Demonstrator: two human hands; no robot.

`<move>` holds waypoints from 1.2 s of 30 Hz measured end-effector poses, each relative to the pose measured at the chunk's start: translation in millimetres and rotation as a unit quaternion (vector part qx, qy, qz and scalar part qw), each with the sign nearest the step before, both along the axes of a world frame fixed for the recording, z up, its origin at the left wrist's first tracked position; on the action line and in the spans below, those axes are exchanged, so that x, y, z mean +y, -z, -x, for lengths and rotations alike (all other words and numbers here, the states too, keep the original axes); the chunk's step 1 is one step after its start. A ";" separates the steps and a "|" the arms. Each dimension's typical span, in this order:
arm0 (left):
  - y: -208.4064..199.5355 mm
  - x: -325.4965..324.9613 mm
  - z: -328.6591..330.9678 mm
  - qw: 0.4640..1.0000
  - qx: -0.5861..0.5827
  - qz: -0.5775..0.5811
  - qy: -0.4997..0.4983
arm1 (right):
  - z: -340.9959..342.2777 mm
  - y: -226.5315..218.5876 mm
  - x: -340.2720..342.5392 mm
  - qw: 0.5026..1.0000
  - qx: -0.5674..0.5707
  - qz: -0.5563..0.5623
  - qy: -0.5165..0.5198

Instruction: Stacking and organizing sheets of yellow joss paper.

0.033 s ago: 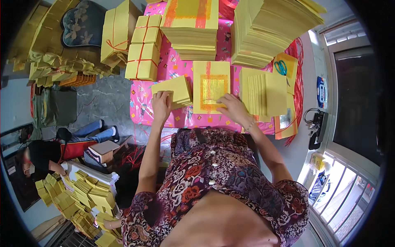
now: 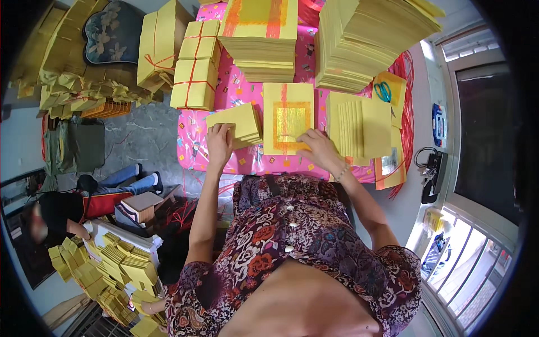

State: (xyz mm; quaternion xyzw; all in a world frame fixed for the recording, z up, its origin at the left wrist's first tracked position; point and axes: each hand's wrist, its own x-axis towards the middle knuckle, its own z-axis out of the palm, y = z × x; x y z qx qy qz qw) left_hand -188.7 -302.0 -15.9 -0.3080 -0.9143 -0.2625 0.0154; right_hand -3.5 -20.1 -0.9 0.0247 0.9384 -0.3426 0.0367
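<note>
A small stack of folded yellow paper point(image 2: 238, 123) lies at a slant on the pink table cover. My left hand point(image 2: 220, 141) is at its near left corner, fingers curled closed over the edge. To its right is a yellow paper sheet point(image 2: 269, 118) with a gold foil square in an orange border. My right hand point(image 2: 320, 147) touches the lower right of this sheet, index finger and thumb apart. Beside that hand, a row of overlapping folded yellow papers point(image 2: 351, 123) spreads to the right. What lies under the sheet is hidden.
Tall yellow paper stacks point(image 2: 264, 56) stand at the back. Bundles tied with red string point(image 2: 193, 92) are at the left. Scissors point(image 2: 383, 91) and red strips point(image 2: 408, 140) lie at the right edge. Another person point(image 2: 56, 213) sits at lower left by more folded papers point(image 2: 135, 264).
</note>
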 end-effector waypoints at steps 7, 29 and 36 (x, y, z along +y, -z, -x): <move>-15.3 4.9 3.7 0.999 0.028 -0.015 0.014 | -16.0 9.5 -4.6 0.996 0.028 -0.086 -0.025; -1.6 59.4 -71.4 0.963 -0.131 0.006 0.236 | -16.0 26.3 -3.9 0.992 0.090 0.046 0.075; 4.8 63.3 -65.0 0.966 -0.151 -0.048 0.202 | -14.6 27.4 -7.5 0.988 0.071 0.069 0.121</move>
